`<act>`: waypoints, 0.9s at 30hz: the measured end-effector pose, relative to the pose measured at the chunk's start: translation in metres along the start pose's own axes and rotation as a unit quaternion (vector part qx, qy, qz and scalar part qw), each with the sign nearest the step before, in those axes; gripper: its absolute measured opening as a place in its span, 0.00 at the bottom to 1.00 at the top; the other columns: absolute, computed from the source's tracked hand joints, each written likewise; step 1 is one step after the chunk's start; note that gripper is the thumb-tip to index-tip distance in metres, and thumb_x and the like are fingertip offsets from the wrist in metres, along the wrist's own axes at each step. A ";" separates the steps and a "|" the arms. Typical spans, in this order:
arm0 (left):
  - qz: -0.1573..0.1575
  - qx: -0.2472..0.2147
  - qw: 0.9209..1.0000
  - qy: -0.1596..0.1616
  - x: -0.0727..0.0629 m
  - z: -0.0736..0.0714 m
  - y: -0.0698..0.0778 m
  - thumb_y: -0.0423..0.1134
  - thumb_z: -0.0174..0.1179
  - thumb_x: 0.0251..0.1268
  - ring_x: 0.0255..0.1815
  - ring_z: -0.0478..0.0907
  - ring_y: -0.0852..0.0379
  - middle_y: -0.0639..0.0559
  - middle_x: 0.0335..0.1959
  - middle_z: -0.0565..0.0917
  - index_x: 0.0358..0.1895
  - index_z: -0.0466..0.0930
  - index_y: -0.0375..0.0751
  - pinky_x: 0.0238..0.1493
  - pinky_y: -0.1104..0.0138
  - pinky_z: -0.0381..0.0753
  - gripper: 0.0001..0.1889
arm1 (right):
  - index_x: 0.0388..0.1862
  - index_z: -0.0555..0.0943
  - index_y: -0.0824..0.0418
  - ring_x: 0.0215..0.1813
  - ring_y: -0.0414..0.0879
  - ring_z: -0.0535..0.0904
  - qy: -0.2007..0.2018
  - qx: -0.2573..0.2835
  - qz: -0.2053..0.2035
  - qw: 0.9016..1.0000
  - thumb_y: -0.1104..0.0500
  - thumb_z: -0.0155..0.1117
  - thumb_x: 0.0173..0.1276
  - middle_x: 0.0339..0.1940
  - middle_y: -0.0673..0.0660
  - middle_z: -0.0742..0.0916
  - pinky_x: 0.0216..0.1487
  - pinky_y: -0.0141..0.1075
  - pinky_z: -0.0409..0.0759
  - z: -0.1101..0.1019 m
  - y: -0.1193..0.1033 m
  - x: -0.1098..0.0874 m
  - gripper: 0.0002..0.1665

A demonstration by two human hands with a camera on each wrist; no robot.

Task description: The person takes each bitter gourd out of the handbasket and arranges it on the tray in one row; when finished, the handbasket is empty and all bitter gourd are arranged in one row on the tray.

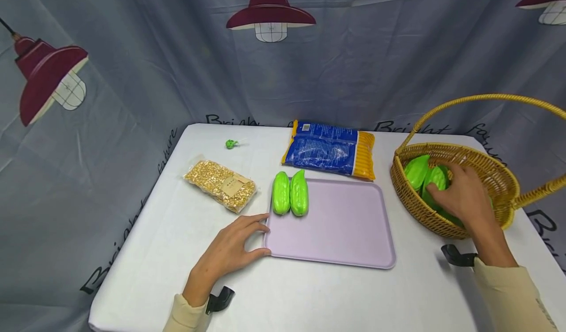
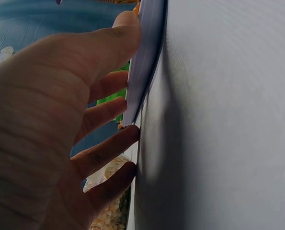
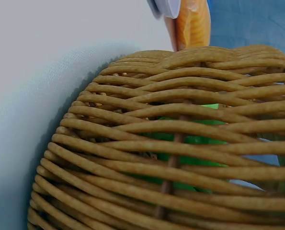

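Observation:
Two bright green bitter melons [image 1: 290, 194] lie side by side at the left end of a pale purple tray [image 1: 345, 224]. Along that tray's left edge rests my left hand [image 1: 232, 246], fingers spread and thumb at the near corner; the left wrist view shows the fingertips against the tray's side. My right hand [image 1: 464, 194] reaches into a wicker basket [image 1: 446, 231], its thumb and fingers around a bitter melon [image 1: 435, 182]. Another bitter melon [image 1: 416, 171] lies to its left in the basket. Basket weave hides my right hand in the right wrist view.
A bag of yellow kernels [image 1: 221, 184] lies left of the tray, and a blue and yellow packet [image 1: 327, 148] lies behind it. A small green item [image 1: 231, 144] sits at the back left. The basket's tall handle [image 1: 486, 97] arches over its opening.

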State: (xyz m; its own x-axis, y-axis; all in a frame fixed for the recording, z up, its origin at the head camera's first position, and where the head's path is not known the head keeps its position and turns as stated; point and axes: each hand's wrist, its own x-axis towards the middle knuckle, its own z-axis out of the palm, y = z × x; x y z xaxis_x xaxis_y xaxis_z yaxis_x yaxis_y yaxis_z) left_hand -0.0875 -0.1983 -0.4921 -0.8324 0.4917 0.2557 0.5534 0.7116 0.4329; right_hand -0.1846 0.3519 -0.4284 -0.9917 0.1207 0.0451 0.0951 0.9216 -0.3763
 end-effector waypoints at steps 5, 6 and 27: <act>0.001 -0.004 1.000 0.001 0.001 0.000 0.000 0.57 0.79 0.61 0.73 0.78 0.54 0.56 0.75 0.79 0.56 0.87 0.54 0.75 0.58 0.77 0.23 | 0.82 0.63 0.69 0.65 0.83 0.67 0.022 0.014 -0.004 1.000 0.49 0.66 0.74 0.70 0.87 0.67 0.55 0.81 0.72 -0.003 -0.001 -0.001 0.46; 0.002 -0.004 1.000 0.001 0.001 0.000 0.000 0.57 0.79 0.61 0.73 0.78 0.54 0.56 0.75 0.79 0.56 0.87 0.54 0.75 0.58 0.77 0.23 | 0.83 0.62 0.70 0.65 0.83 0.66 0.024 0.016 -0.001 1.000 0.49 0.65 0.75 0.71 0.87 0.66 0.56 0.81 0.71 -0.004 -0.001 -0.002 0.46; -0.009 -0.010 1.000 -0.010 0.000 -0.001 0.001 0.57 0.78 0.63 0.73 0.77 0.54 0.56 0.76 0.79 0.57 0.87 0.54 0.76 0.57 0.77 0.23 | 0.79 0.72 0.66 0.66 0.79 0.68 0.105 0.066 -0.071 0.990 0.55 0.68 0.70 0.72 0.80 0.72 0.54 0.78 0.71 -0.024 -0.042 -0.031 0.40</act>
State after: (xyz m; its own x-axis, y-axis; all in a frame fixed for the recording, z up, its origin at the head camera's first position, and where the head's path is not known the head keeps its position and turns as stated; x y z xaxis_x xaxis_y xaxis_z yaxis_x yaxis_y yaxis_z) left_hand -0.0873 -0.1982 -0.4907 -0.8416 0.4887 0.2300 0.5369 0.7102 0.4554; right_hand -0.1554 0.3185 -0.3914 -0.9531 0.0801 0.2917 -0.0699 0.8798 -0.4701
